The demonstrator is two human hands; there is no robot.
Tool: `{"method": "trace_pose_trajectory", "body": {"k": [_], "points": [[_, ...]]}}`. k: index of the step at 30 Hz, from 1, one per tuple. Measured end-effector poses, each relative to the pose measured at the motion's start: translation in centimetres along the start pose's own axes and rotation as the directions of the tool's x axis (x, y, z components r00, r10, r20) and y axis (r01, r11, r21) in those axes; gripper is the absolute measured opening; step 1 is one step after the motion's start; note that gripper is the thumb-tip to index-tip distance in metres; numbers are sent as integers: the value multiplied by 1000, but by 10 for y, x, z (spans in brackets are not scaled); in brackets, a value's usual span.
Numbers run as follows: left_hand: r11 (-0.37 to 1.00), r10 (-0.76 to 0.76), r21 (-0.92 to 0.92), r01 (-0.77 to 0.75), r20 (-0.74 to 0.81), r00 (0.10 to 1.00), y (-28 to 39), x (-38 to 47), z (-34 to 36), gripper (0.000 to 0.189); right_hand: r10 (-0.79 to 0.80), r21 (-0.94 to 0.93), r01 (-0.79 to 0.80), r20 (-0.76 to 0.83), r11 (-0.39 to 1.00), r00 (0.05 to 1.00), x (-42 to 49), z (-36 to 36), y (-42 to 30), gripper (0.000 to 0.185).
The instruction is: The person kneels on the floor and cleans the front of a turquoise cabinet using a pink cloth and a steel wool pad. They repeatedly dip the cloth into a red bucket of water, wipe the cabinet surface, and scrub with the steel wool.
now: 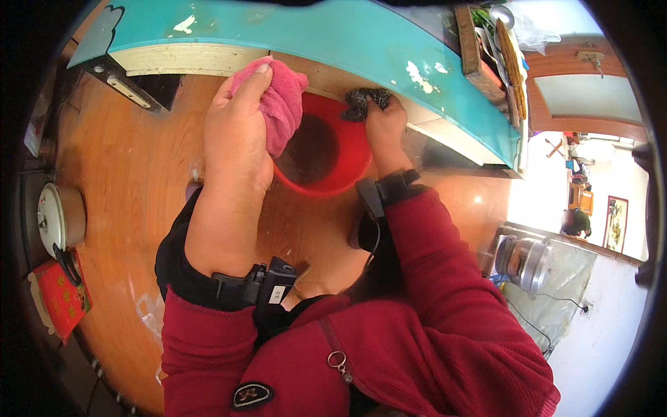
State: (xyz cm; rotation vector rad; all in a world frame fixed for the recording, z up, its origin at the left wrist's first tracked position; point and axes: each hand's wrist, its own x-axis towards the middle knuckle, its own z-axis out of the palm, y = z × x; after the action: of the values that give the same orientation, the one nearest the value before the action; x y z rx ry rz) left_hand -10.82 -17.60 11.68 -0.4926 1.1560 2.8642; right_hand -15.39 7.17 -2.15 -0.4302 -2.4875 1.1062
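My left hand (242,114) grips a crumpled pink cloth (284,99), thumb on top, in front of the pale lower face of a turquoise cabinet (333,39). In my right hand (386,122) is a dark metal scouring pad (365,101), pinched close against the cabinet's underside edge. Between and below both hands stands a red plastic basin (354,156) on the floor; its inside looks dark, and I cannot tell how much water is in it. The cloth and the left hand cover part of its rim.
A pressure cooker (62,219) and a red cardboard box (62,297) sit at left. A wooden box (471,52) with utensils rests on the cabinet's right end. A steel pot (526,263) with a cord is at right. Another person (576,223) is in the far room.
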Motion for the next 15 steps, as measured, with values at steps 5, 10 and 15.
{"method": "trace_pose_trajectory", "body": {"k": [5,10,15], "points": [[998,48,30,-46,-68,997,0,-5,-1,27,44,-75,-44,1,996,999,-7,33,20,28],[1000,7,1,-7,-67,998,-2,-1,2,26,169,58,-176,113,983,979,3,8,61,29],[1000,-3,2,3,-40,999,-4,2,1,26,371,117,-362,-62,925,927,14,-62,89,29]]}}
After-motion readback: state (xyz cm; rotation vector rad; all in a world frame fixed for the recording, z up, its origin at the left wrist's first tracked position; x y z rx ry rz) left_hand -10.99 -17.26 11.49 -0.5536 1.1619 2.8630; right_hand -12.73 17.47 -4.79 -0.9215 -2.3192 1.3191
